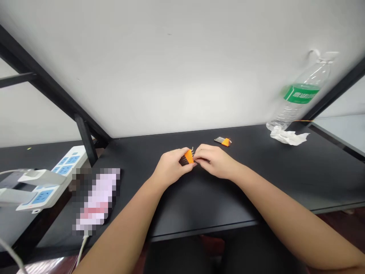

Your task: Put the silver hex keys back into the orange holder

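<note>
Just above the black desk, my left hand grips an orange hex key holder between thumb and fingers. Several dark metal keys stick out of the holder on both sides. My right hand is closed at the holder's right side, its fingertips pinched at the short bent ends of the keys. Whether a single key is between those fingertips is hidden. A second orange hex key set lies flat on the desk beyond my right hand, its silver keys pointing left.
A phone, pixelated, lies at left with a cable. Past a black frame post is a white power strip with plugged-in chargers. At back right, a clear bottle leans by the wall behind a crumpled tissue. The black desk ends near my lap.
</note>
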{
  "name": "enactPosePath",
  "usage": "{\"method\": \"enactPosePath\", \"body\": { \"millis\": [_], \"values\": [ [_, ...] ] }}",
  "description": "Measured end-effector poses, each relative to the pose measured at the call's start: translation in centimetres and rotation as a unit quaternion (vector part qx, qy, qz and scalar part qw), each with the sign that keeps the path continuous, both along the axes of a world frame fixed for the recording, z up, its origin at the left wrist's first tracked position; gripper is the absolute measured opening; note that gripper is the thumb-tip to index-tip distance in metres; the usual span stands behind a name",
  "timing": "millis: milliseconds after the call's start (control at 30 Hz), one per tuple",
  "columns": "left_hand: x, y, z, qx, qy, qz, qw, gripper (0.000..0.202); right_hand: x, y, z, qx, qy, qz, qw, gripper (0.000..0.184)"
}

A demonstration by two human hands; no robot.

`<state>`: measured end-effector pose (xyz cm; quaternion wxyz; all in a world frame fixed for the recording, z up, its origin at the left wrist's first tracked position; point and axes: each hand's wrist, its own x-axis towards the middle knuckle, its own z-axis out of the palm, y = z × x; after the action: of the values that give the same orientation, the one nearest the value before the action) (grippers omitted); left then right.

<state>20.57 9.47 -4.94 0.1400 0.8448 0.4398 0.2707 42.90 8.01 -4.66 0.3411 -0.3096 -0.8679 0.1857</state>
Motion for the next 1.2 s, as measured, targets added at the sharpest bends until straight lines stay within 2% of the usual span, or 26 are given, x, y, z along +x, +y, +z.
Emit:
{"method": "enactPosePath", "body": {
  "millis": [67,167,267,400,467,533,667,733,800,933,1000,1200],
  "values": [
    [0.1,0.0,0.1,0.002,0.002,-0.002,1.000,0.018,-0.6,0.1,-0.4,-0.066,0.047,-0.006,0.997,0.017],
    [0.0,0.0,0.1,0.014,-0.007,0.002,1.000,0.026,-1.2,0.5,-1.2,-0.153,0.094,-0.038,0.983,0.017],
    [-0.1,0.2,-0.1,0.011,-0.016,0.001,1.000,0.033,-0.8,1.3,-1.8,-0.132,0.074,-0.085,0.985,0.014],
    [-0.3,0.4,-0.3,0.003,-0.008,0.011,1.000,0.040,0.7,2.1,-2.0,-0.092,-0.052,-0.140,0.984,0.009],
    [-0.4,0.5,-0.2,0.002,-0.007,0.020,1.000,0.040,1.2,2.1,-1.8,-0.100,-0.145,-0.170,0.970,0.013],
    [-0.4,0.5,-0.2,-0.002,-0.007,0.026,1.000,0.040,1.2,2.0,-1.5,-0.110,-0.213,-0.198,0.950,0.006],
    [-0.4,0.5,-0.3,-0.007,0.000,0.027,1.000,0.040,0.4,1.1,-0.6,-0.126,-0.288,-0.227,0.922,0.015],
    [-0.4,0.6,-0.3,-0.008,0.002,0.027,1.000,0.041,0.3,0.8,-0.1,-0.129,-0.289,-0.225,0.922,0.015],
    [-0.5,0.7,-0.3,-0.005,0.003,0.030,1.000,0.041,0.5,0.6,0.2,-0.127,-0.258,-0.209,0.935,0.015],
    [-0.6,0.7,-0.3,0.003,-0.005,0.028,1.000,0.041,1.1,0.7,0.3,-0.088,-0.156,-0.096,0.979,0.017],
    [-0.7,0.7,-0.3,0.006,-0.013,0.027,1.000,0.041,1.2,0.7,0.2,-0.051,-0.111,-0.048,0.991,0.016],
    [-0.6,0.6,-0.2,0.013,-0.016,0.024,0.999,0.041,1.1,0.7,0.0,0.000,-0.082,-0.033,0.996,0.015]
  ]
}}
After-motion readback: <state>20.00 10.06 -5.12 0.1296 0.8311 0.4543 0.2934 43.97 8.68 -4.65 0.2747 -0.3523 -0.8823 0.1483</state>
